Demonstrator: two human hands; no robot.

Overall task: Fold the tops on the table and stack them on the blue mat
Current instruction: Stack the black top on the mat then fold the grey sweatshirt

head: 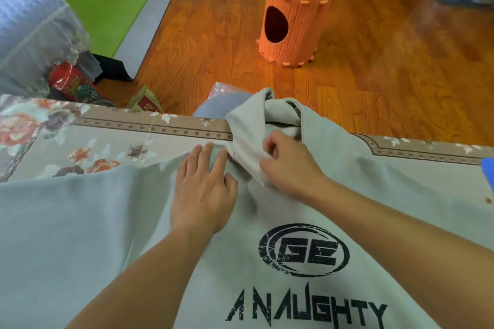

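Observation:
A pale grey-green hooded top (80, 222) with a black printed logo lies spread across the table, print facing up. Its hood (267, 115) is bunched at the far table edge. My left hand (205, 189) lies flat, fingers apart, on the cloth just below the neckline. My right hand (288, 163) pinches a fold of the hood cloth beside it. A sliver of the blue mat (488, 168) shows at the right edge of the view.
The table wears a floral cloth (66, 139). Beyond its far edge lies wooden floor with an orange carrot-shaped barrel (296, 19), a green mat (107, 10), red boxes (72, 80) and a grey-blue cushion (219, 107).

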